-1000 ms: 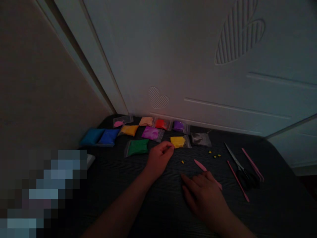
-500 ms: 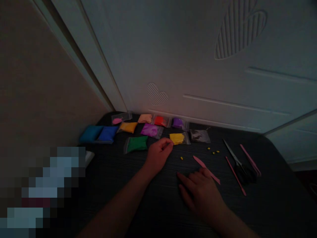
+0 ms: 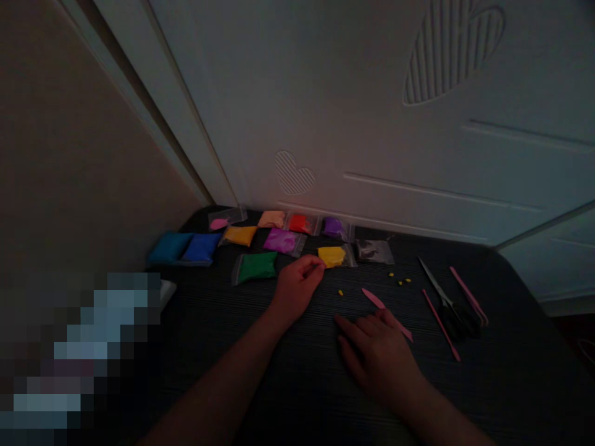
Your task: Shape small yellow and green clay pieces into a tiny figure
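White panel [image 3: 242,111] across far side, behind dark tabletop [image 3: 297,384]. Lg ribbed heart [image 3: 446,56] in relief, upper R; sm ribbed heart [image 3: 294,174] lower, L of it. Long raised bar [image 3: 441,191] btwn hearts & tabletop, runs R; shorter bar [image 3: 525,135] higher, far R. Plain brownish wall [image 3: 60,148] on L, pale trim [image 3: 174,80] btwn it & panel. Near L: pixelated patch [image 3: 88,341], contents unreadable; pale obj edge [image 3: 167,292] just beside, ID unclear. Dark reddish area [image 3: 574,337] far R, too dim to ID.

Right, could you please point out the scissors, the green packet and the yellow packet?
Scissors [image 3: 439,289]: head view, on the blades.
Green packet [image 3: 257,267]: head view, middle of the green contents.
Yellow packet [image 3: 331,256]: head view, on the yellow contents.
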{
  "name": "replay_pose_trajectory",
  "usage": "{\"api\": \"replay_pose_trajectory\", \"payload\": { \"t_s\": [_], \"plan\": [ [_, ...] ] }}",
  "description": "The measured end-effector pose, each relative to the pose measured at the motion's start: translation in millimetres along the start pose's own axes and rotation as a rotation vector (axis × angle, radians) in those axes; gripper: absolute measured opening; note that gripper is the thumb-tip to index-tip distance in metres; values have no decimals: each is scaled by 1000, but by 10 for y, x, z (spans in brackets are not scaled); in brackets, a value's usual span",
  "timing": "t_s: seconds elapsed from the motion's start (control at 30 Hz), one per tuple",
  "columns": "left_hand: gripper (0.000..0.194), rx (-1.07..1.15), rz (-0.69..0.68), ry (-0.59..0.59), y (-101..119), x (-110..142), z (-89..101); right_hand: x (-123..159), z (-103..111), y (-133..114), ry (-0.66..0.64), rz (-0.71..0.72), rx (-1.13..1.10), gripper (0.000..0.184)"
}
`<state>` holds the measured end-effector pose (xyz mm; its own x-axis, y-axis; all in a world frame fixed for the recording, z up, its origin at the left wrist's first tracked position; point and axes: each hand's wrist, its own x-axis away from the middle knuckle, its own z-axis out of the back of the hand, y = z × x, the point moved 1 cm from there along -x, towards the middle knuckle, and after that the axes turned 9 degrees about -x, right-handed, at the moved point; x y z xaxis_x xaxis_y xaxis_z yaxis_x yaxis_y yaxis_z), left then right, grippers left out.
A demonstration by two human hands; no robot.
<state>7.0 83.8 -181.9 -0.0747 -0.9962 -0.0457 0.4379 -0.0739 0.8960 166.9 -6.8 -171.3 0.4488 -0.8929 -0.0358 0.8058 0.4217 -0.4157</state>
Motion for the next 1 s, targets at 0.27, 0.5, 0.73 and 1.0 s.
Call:
{"api": "replay_pose_trajectory", "payload": {
  "t_s": [0.27,0.5,0.73,1.0],
  "plan": [
    [17,-24,-13,-2,30,4,10,-33,60,160,35,-89,6,32],
    [17,-32,-4,-5,27,9,16,-92,24,191,125,-145,-104,20],
    [17,1,-7,-22,18,-2,16,-157,-18,121,165,-144,-108,12],
    [17,-2,-28,5,34,-1,23,-183,14,101,196,-103,-73,12]
  ]
}}
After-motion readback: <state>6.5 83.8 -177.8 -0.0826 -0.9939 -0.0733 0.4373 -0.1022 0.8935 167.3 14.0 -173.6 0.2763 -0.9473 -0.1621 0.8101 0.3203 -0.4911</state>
